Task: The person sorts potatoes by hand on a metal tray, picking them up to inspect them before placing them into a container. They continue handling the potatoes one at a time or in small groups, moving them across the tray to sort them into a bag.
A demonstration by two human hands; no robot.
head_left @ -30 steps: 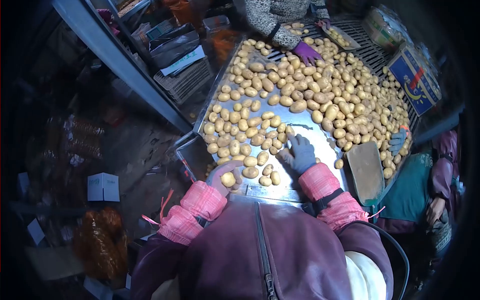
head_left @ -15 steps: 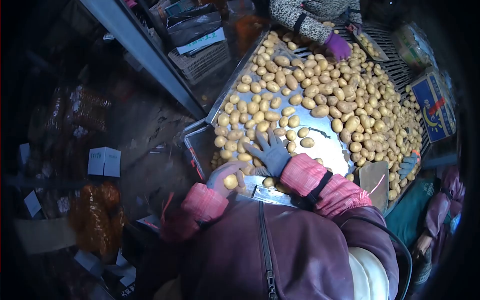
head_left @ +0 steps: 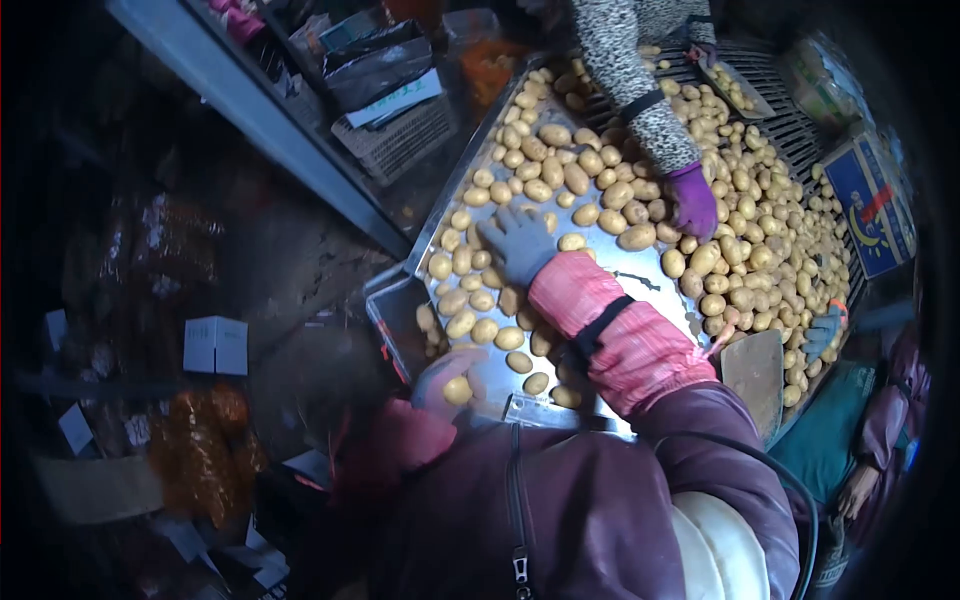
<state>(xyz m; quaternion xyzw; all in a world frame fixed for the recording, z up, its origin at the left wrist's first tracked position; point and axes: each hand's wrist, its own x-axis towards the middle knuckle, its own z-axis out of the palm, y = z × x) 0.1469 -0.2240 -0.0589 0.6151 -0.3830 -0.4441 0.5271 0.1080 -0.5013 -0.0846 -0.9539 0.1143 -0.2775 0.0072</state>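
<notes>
Many yellow-brown potatoes (head_left: 575, 180) lie spread over a metal sorting table (head_left: 640, 268). My right hand (head_left: 520, 245), in a grey glove, reaches across the table's left part. Its fingers are stretched out over several potatoes, palm down. Closer to my body, my left hand (head_left: 440, 380), also gloved, is curled around a single potato (head_left: 458, 391) at the table's near left edge. Loose potatoes (head_left: 484, 331) lie between my two hands. The undersides of my right fingers are hidden.
A co-worker's purple-gloved hand (head_left: 692, 203) works in the heap opposite. Another blue-gloved hand (head_left: 823, 333) is at the right edge. A cardboard sheet (head_left: 753, 378) stands at the near right. A blue carton (head_left: 868, 207), metal post (head_left: 270, 125) and plastic crate (head_left: 405, 140) surround the table.
My right hand has moved farther forward over the potatoes. My left hand has shifted slightly towards me with its potato. The co-worker's purple-gloved hand has come nearer, towards the middle.
</notes>
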